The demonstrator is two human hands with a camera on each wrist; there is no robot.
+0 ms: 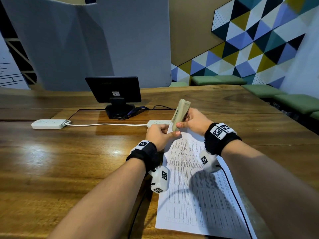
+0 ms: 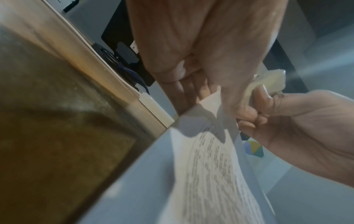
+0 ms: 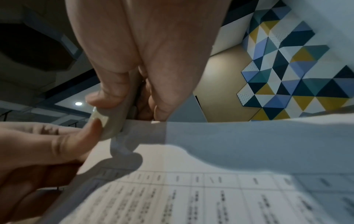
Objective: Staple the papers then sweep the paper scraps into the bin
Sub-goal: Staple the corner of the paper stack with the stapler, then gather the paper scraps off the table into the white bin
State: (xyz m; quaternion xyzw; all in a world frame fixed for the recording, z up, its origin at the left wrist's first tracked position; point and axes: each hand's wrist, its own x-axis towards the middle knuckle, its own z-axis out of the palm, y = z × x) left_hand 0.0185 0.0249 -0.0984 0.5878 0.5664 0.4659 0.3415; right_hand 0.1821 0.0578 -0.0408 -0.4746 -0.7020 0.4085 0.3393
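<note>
A white power strip [image 1: 49, 124] lies far left on the wooden table [image 1: 51, 169], a monitor [image 1: 114, 91] beyond it. The left hand [image 1: 159, 136] pinches the papers' [image 1: 195, 195] far corner; its fingers under the sheet are hidden. The right hand [image 1: 193, 124] grips the beige stapler [image 1: 179, 116], tilted upright, its mouth on that corner; any staple is hidden. Both wrist views are blurred. Coloured triangle panels [image 1: 259, 40] cover the right wall.

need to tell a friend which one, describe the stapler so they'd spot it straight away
On the wooden table, find the printed white paper sheets. At their far corner the right hand grips a beige plastic stapler, the only thing lifted off the table.
</note>
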